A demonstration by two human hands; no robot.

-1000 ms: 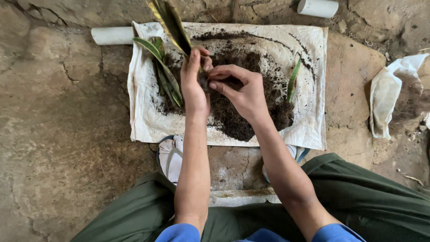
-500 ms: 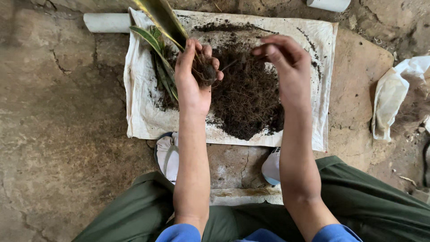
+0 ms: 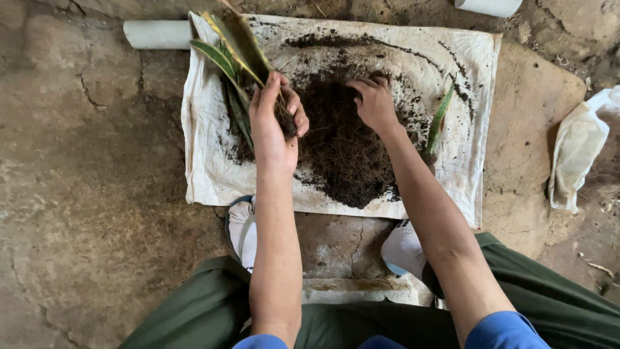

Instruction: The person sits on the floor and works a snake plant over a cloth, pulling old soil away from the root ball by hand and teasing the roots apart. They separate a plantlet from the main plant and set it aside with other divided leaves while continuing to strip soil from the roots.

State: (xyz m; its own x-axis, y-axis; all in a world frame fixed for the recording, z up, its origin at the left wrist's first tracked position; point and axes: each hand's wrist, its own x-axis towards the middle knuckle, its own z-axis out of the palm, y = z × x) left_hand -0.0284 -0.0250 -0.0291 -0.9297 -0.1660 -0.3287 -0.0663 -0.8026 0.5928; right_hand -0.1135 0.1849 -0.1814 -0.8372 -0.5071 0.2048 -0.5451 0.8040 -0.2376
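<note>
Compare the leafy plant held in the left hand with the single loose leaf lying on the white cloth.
The long-leaved green and yellow plant is a bunch of several leaves, lifted above the white cloth in the grip of the left hand. The single narrow green leaf lies alone, flat on the cloth beside the dark soil pile, untouched by either hand. Both are long, pointed and green.

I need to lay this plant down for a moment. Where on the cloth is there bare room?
The white cloth is bare along its right side, past the loose leaf, and along its near left corner. The middle is crowded: the soil pile with the right hand on it, and the left hand holding the plant.
</note>
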